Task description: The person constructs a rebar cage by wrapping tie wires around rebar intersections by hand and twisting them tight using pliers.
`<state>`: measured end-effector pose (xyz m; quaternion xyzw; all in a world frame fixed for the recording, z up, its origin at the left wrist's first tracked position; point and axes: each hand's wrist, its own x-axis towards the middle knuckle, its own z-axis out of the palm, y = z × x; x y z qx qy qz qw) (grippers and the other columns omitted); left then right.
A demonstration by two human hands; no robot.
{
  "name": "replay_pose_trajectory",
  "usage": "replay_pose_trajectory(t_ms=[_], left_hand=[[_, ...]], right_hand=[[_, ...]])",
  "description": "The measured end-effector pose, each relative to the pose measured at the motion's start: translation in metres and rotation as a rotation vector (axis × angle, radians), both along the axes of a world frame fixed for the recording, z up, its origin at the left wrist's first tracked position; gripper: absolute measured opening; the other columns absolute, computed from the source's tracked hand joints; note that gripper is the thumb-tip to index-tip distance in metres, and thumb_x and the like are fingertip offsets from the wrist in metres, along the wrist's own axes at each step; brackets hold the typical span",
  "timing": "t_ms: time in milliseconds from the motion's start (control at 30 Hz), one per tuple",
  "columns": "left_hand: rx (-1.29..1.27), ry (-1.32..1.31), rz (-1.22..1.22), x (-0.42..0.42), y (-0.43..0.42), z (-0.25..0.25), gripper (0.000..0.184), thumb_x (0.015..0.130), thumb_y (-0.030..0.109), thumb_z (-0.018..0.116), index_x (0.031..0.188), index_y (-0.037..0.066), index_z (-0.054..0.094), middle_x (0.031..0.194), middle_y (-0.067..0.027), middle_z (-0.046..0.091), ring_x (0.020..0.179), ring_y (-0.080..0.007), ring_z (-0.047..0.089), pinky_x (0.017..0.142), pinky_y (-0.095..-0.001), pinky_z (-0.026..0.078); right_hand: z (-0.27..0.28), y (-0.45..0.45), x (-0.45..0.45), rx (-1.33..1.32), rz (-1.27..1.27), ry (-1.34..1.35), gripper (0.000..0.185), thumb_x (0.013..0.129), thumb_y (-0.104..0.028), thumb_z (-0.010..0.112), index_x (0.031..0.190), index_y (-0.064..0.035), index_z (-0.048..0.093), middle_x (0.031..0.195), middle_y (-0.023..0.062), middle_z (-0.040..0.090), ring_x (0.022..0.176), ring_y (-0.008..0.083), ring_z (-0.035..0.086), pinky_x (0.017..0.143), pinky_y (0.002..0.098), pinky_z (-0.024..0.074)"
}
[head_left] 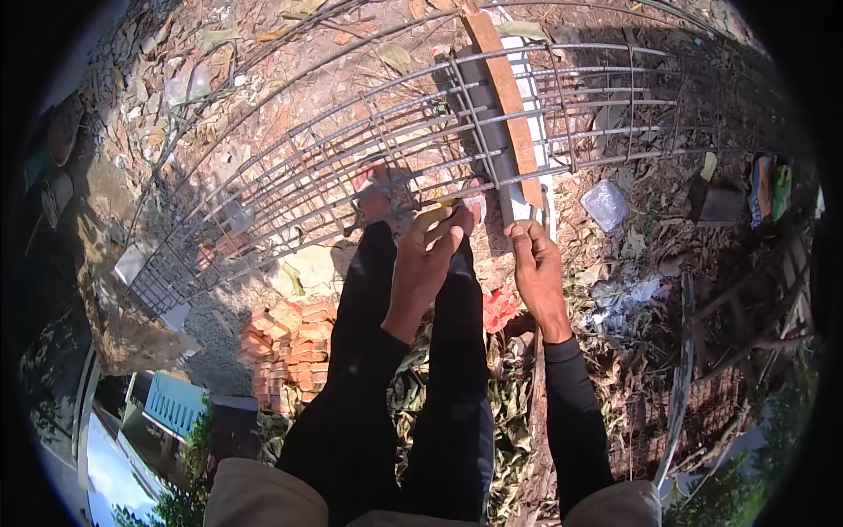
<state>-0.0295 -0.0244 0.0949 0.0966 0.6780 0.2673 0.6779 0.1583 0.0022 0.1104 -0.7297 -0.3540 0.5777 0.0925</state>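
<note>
My left hand (426, 268) is raised over my feet, just below the near bars of a long rebar cage (395, 132). Its fingers are curled towards the thumb; a small yellow and dark piece (450, 204) shows at the fingertips, too small to name. My right hand (537, 272) is closed in a pinch at the near end of a wooden strip (509, 97) and a grey-white board (496, 132). What lies between those fingertips is hidden. The strip crosses the cage's bars, and square wire stirrups (474, 123) surround them.
Stacked orange bricks (290, 347) lie left of my legs. A clear plastic container (604, 205), a red wrapper (500, 310) and crumpled plastic (628, 299) lie among dry leaves. A long pole (683, 369) slants at the right. Loose rods (263, 97) curve beyond the cage.
</note>
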Motion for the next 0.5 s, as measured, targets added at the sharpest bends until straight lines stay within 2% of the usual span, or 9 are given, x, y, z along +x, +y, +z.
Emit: replay_pose_trajectory(t_ms=[33,67,167,200,300,400,467,500], left_hand=[[0.022,-0.07,-0.027,-0.01,0.005,-0.009,0.035,0.104,0.018,0.065,0.133,0.0,0.064,0.119,-0.0061,0.07,0.106,-0.0107,0.065,0.092,-0.0266,0.051],[0.046,-0.134,-0.051,-0.017,0.011,-0.018,0.035,0.105,0.018,0.063,0.135,0.0,0.063,0.12,-0.0062,0.07,0.108,-0.0116,0.066,0.093,-0.0268,0.051],[0.024,-0.306,-0.102,-0.022,0.031,-0.017,0.036,0.106,0.017,0.061,0.138,0.001,0.062,0.123,-0.0075,0.071,0.111,-0.0143,0.068,0.096,-0.0281,0.052],[-0.002,-0.361,-0.116,-0.023,0.036,-0.015,0.037,0.106,0.017,0.061,0.139,0.001,0.062,0.124,-0.008,0.072,0.112,-0.0151,0.068,0.096,-0.0286,0.053],[0.49,-0.182,-0.515,-0.028,0.046,-0.03,0.033,0.103,0.015,0.065,0.132,0.0,0.067,0.117,-0.0105,0.075,0.104,-0.0165,0.071,0.092,-0.0298,0.054],[0.463,-0.268,-0.802,-0.043,0.056,-0.035,0.024,0.1,0.011,0.067,0.12,-0.002,0.072,0.105,-0.0131,0.078,0.095,-0.0177,0.072,0.087,-0.032,0.055],[0.459,-0.187,-0.791,-0.042,0.053,-0.039,0.019,0.099,0.008,0.067,0.113,-0.002,0.074,0.098,-0.0134,0.077,0.089,-0.0178,0.072,0.083,-0.0324,0.055],[0.454,-0.149,-0.783,-0.04,0.054,-0.038,0.016,0.099,0.007,0.067,0.11,-0.002,0.074,0.094,-0.0136,0.077,0.087,-0.0178,0.072,0.082,-0.0325,0.054]], right_hand=[[0.007,0.007,0.002,-0.093,0.069,0.02,0.029,0.11,-0.027,0.053,0.101,-0.0028,0.066,0.071,-0.0012,0.049,0.066,0.0068,0.039,0.058,0.0289,0.0367],[0.009,0.011,0.003,-0.103,0.087,0.06,0.028,0.107,-0.027,0.055,0.099,-0.0034,0.068,0.069,0.0017,0.054,0.066,0.0087,0.046,0.061,0.0304,0.0418],[0.019,0.024,0.0,-0.079,0.255,0.081,0.025,0.104,-0.024,0.057,0.099,-0.0026,0.069,0.074,0.0065,0.063,0.068,0.012,0.055,0.065,0.032,0.0474],[0.022,0.03,0.001,-0.111,0.312,0.069,0.023,0.1,-0.022,0.058,0.1,-0.0021,0.071,0.081,0.0117,0.07,0.072,0.0155,0.062,0.07,0.0336,0.0511],[0.022,0.035,0.002,-0.061,0.417,0.099,0.022,0.098,-0.019,0.058,0.101,-0.0015,0.071,0.081,0.0145,0.069,0.07,0.0195,0.063,0.07,0.0355,0.0517],[0.016,0.041,0.007,-0.047,0.478,0.142,0.019,0.098,-0.017,0.062,0.107,-0.005,0.073,0.085,0.0153,0.072,0.072,0.0279,0.068,0.07,0.039,0.0533],[0.025,0.051,0.002,0.02,0.578,-0.011,0.018,0.098,-0.018,0.065,0.111,-0.0089,0.073,0.088,0.0147,0.073,0.075,0.0337,0.07,0.069,0.0415,0.055],[0.022,0.05,0.0,0.195,0.639,-0.064,0.02,0.097,-0.018,0.068,0.115,-0.0132,0.074,0.091,0.0137,0.074,0.077,0.0356,0.071,0.068,0.0431,0.0564]])
